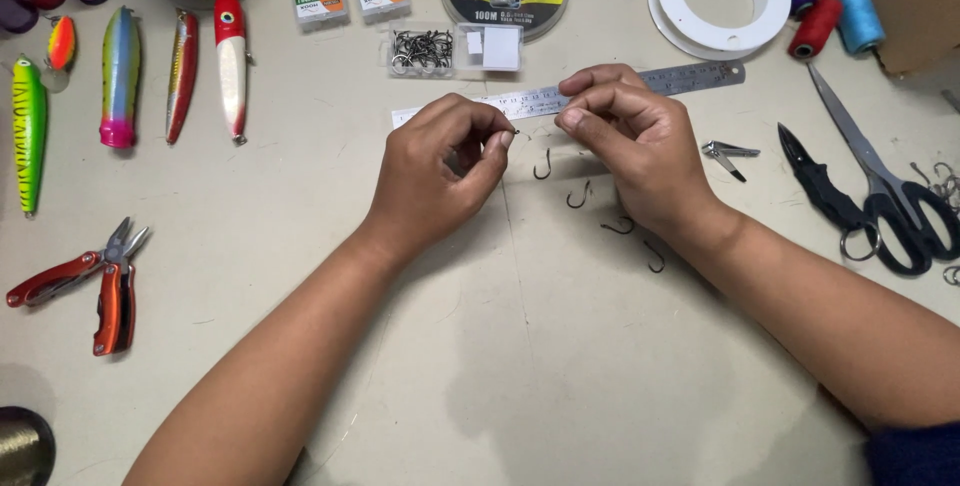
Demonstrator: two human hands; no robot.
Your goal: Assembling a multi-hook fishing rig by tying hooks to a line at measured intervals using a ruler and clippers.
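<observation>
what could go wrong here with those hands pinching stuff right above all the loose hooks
1. The left hand pinches a small hook at its fingertips; the point could prick a finger if the grip slips.
2. Loose hooks lie on the table right under the right hand and wrist; lowering the wrist might snag skin.
3. Whatever the right hand pinches is too fine to make out; it may slip free unnoticed.
</observation>
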